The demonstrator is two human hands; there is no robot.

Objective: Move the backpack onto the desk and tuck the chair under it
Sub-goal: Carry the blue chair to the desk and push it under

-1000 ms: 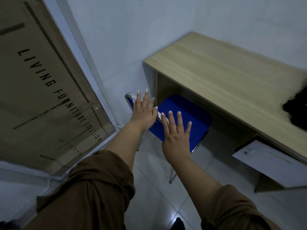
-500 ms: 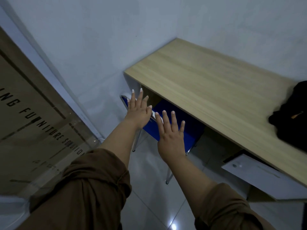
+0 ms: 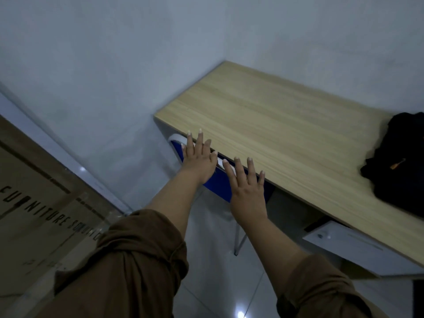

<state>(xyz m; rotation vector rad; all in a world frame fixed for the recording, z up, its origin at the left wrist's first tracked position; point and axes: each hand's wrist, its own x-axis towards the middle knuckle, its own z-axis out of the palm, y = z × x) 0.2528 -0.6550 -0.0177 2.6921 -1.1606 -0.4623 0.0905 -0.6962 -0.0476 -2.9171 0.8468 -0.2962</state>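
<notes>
Both hands are held flat against the back of the blue chair [image 3: 220, 183], which is seen almost wholly beneath the light wooden surface [image 3: 275, 125] of the desk. The left hand [image 3: 199, 160] is laid on the upper left part of the backrest, its fingers [image 3: 190, 143] spread wide and straight, their tips reaching over the front edge of the surface. The right hand [image 3: 247, 191] is placed just beside it, to the right and slightly nearer the camera, with its fingers [image 3: 238, 167] likewise splayed and extended; nothing is gripped by either hand. Only the blue backrest, a strip of its pale metal frame between the hands, and one thin metal leg [image 3: 238, 237] on the tiled floor [image 3: 206, 283] are left showing. The black backpack [image 3: 399, 161] is found on the surface at the far right, well apart from the hands, partly cut off by the picture's edge. A small orange tag is visible on it. Below the surface on the right, a white drawer front [image 3: 358, 246] is seen. Rolled brown sleeves [image 3: 137, 260] cover both upper forearms. A large cardboard box [image 3: 34, 203] with black lettering is propped at the left.
</notes>
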